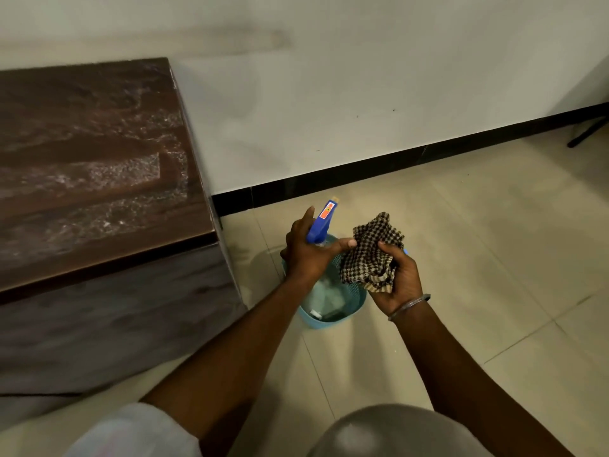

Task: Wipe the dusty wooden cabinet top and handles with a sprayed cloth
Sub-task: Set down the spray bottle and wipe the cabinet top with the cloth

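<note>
- Cabinet top (pixel 89 166): dark wood, at my left, against the wall (pixel 362 77). Patchy whitish dust film across it, with cleaner streaks running through. Nothing sits on it.
- Cabinet front (pixel 108 318) is in shadow; can't make out any handles from this angle.
- Cloth (pixel 372 255): brown and cream checked, bunched up, in my right hand (pixel 400 278). Fingers curled around its lower part, thumb on top; upper folds stick out free above the hand.
- Spray bottle (pixel 321 225): blue trigger head with an orange label, clear body. My left hand (pixel 311 255) is clamped around the neck, thumb stretched out to the right, tip touching the cloth edge. Nozzle points up and away from me, not squarely at the cloth.
- Both hands are close together, well off the cabinet to its right, held over the floor (pixel 478 258).
- Blue basket (pixel 333 316): on the beige tile floor right under my hands, near the cabinet's front right corner. Contents are blurred, can't tell what's in it.
- Thin metal bangle (pixel 410 305) on my right wrist.
- Black skirting strip (pixel 395 163) runs along the base of the wall.
</note>
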